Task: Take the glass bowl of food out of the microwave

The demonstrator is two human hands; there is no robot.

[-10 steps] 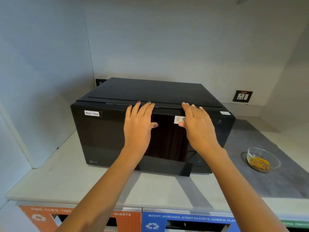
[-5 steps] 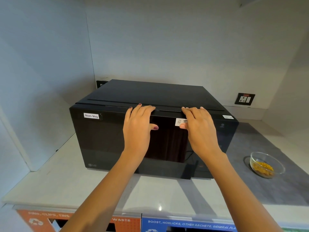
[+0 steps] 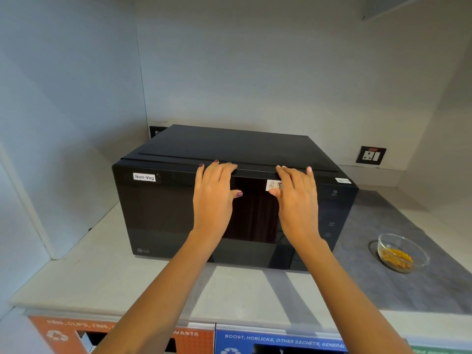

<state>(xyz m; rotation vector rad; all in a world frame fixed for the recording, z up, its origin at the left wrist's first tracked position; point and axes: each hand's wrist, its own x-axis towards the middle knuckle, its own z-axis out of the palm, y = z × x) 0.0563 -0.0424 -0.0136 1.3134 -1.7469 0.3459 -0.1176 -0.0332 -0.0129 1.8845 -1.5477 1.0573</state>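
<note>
The black microwave [image 3: 163,213] stands on the counter with its door closed. My left hand [image 3: 214,198] lies flat on the door front, its fingertips reaching over the door's top edge. My right hand [image 3: 296,200] rests the same way a little to the right, partly covering a white sticker. Neither hand holds anything. The glass bowl of yellow food [image 3: 399,252] sits outside the microwave on the counter to its right, well away from both hands.
A grey mat [image 3: 421,290] lies under the bowl on the pale counter [image 3: 102,277]. Walls close in on the left, back and right. A wall socket [image 3: 370,155] sits behind the microwave. Orange and blue waste bin labels [image 3: 281,341] run below the counter edge.
The view has shifted slightly. My fingertips have drawn back a little to the door's top edge. Door, bowl and hands otherwise stay in place.
</note>
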